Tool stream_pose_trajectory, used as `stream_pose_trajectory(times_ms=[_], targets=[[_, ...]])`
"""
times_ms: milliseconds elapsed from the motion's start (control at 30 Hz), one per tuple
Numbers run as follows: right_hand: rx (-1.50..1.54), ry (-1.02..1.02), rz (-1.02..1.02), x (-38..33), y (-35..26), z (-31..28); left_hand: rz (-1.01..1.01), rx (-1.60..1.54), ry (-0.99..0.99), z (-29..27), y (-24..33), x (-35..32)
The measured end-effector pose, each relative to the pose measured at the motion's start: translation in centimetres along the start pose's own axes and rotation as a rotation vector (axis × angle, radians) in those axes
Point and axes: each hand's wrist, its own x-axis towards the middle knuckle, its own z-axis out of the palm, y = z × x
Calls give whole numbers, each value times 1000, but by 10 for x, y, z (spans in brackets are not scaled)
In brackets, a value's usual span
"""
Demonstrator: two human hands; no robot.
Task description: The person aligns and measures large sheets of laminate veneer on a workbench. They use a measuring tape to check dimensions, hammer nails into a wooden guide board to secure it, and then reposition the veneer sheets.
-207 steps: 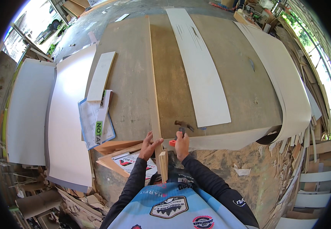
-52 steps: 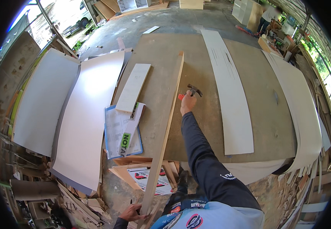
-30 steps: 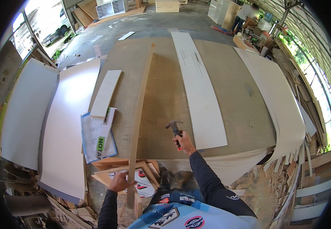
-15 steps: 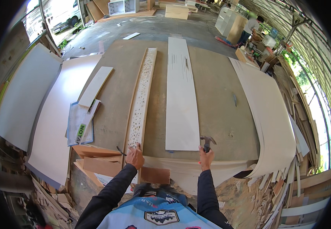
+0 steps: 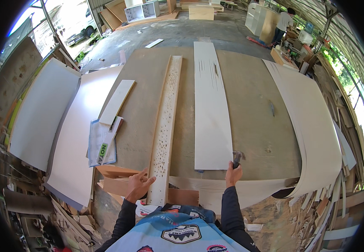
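A long, narrow, raised-edge board (image 5: pixel 164 130), its pale face dotted with many dark holes or specks, lies lengthwise on the brown work table (image 5: pixel 257 117). At its near left edge is my left hand (image 5: pixel 139 185), fingers apart, with the thumb reaching over the rim. My right hand (image 5: pixel 233 174) is closed round the dark handle of a claw hammer (image 5: pixel 238 158), held upright. The hammer is just beside the near right corner of a wide white board (image 5: pixel 212 126), which has dark scratches toward its far end.
Left on the table lie a short white board (image 5: pixel 117 101) and a blue-edged sheet (image 5: pixel 94 147). Large white sheets (image 5: pixel 79 122) stand or drape on both sides. Wood offcuts (image 5: pixel 316 210) are piled at lower right. A person (image 5: pixel 283 25) stands at the far right beside a cabinet (image 5: pixel 260 20).
My left hand has moved from the perforated board's face to its left edge, and its fingers have spread. A dark strip near it is no longer visible. The view has shifted slightly.
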Motion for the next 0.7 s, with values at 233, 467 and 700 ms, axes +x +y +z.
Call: stream_pose_trajectory(times_ms=[233, 467, 700], targets=[[-121, -21, -15, -22, -44, 28, 58, -459, 95, -20, -12, 27], [-76, 14, -380, -57, -52, 49, 86, -676, 10, -32, 32, 60], [-153, -343, -674, -105, -90, 68, 109, -714, -127, -31, 53, 87]])
